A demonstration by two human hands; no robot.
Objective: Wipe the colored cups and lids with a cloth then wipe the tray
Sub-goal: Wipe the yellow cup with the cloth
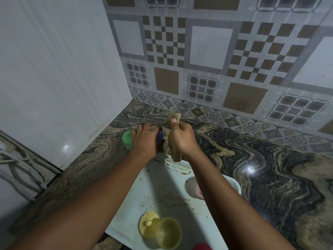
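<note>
My left hand [146,139] reaches over the counter beyond the tray, its fingers curled over a blue cup or lid [160,136] that is mostly hidden. A green cup [127,138] with its lid on stands just left of that hand. My right hand [182,139] grips a beige cloth [173,118], which sticks out above the thumb and hangs below the fist. The white tray [162,188] lies near me, spotted with brown stains. On it are a yellow lid [148,225], a yellow cup [168,233] on its side, a pink piece [199,192] and a red piece [201,247].
The marbled stone counter [261,159] stretches to the right. A white panel [54,87] closes off the left side and a patterned tiled wall [216,60] stands behind. Cables [18,159] hang at the far left.
</note>
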